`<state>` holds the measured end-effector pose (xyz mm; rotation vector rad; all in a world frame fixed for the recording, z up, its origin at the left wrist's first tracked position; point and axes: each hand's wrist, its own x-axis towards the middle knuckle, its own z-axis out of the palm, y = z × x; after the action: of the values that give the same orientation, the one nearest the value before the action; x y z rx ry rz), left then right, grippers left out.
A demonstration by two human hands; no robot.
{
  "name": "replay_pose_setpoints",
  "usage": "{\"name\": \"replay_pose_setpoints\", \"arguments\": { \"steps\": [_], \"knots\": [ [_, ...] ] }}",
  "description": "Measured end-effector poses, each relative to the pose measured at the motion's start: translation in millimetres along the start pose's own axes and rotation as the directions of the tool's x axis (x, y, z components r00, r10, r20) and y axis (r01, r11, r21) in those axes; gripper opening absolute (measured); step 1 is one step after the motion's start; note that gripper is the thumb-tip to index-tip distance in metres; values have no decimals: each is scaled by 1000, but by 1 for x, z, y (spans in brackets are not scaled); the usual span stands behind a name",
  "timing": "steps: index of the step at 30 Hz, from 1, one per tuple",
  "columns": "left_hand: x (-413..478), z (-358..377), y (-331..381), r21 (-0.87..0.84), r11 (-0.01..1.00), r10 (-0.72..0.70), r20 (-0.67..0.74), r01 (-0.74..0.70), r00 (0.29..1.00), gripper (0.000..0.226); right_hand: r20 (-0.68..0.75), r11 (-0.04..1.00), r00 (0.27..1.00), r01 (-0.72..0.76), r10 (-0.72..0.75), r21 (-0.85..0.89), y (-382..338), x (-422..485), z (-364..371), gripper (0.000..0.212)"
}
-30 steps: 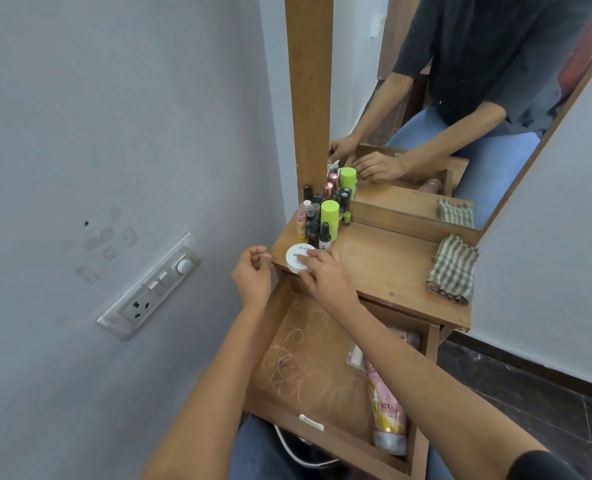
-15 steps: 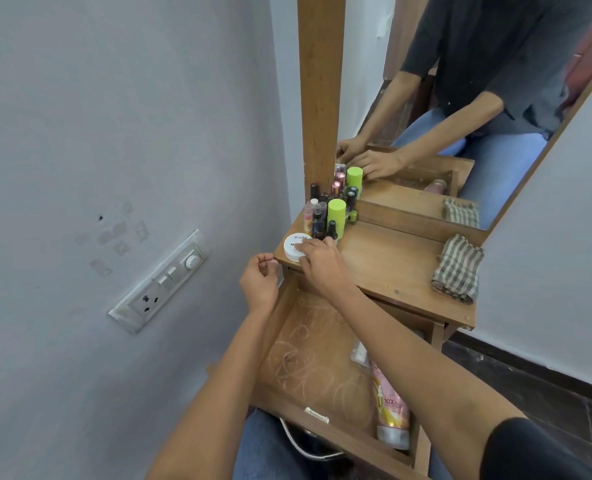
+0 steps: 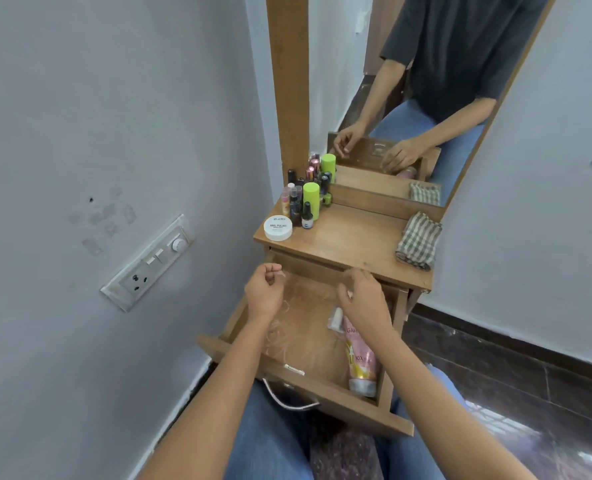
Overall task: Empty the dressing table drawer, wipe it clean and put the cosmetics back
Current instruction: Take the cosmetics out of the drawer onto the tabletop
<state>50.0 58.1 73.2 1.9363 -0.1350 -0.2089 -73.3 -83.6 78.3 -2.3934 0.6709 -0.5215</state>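
Grip: your left hand [image 3: 265, 294] is curled at the drawer's far left corner, thumb against forefinger. Whether it pinches something tiny, I cannot tell. Your right hand [image 3: 363, 301] hangs with loosely bent fingers, holding nothing.
Drawer: the brown wooden drawer [image 3: 308, 344] is pulled out over your lap, with your right hand above its right side.
Drawer floor: flat bare wood with pale chalky rings, probably left by bottle bases; that is the dirt to wipe.
Left inside: a glossy pink plastic tube [image 3: 361, 363] lies flat along the right wall, its silver cap toward you. A small clear packet with a white piece [image 3: 336, 318] touches its far end, just beneath your right hand.
Tabletop: the wooden dressing table top [image 3: 353, 239] carries what is already out, crowded into the back left corner, which keeps the front edge free.
Cosmetics: a flat round white jar [image 3: 278, 229] sits nearest you. Behind it stand a lime-green cylindrical bottle [image 3: 311, 199] and a cluster of small dark and pink bottles [image 3: 295, 204], all upright.
Cloth: a folded green-and-white checked cloth [image 3: 419, 241], soft and rumpled, lies at the right edge, within reach for wiping.
Stage: emptying looks nearly done; the tube and packet remain.
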Motion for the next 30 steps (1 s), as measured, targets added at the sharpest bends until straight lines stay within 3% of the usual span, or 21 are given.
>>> {"name": "replay_pose_setpoints", "arguments": {
  "steps": [3,6,12,15,18,21,23,26,30],
  "knots": [
    [-28,9,-3,30,999,-34,106,31,994,11,202,981,971,-90,124,-174,18,-26,-7,36],
    [-52,19,-7,58,997,-61,174,51,983,13,301,925,918,-143,256,-351,23,-38,-8,57],
    [-87,30,-18,77,995,-71,209,56,975,11,289,812,863,-206,413,-545,11,-55,0,94],
    [-90,26,-19,95,995,-39,198,21,979,11,255,758,841,-247,477,-604,6,-55,7,99],
    [-91,22,-20,102,995,-36,192,17,981,10,229,751,824,-311,518,-582,4,-51,6,93],
    [-90,21,-21,85,996,-51,190,35,980,10,223,773,821,-351,525,-529,4,-45,0,62],
    [-89,21,-21,89,995,-56,195,39,979,11,273,782,820,-299,504,-547,4,-42,-4,44],
    [-89,22,-22,87,995,-63,199,46,978,11,324,790,804,-267,498,-551,4,-41,-7,33],
    [-87,22,-22,50,996,-85,210,77,974,11,403,901,809,-353,429,-251,14,-37,-12,37]
  ]
}}
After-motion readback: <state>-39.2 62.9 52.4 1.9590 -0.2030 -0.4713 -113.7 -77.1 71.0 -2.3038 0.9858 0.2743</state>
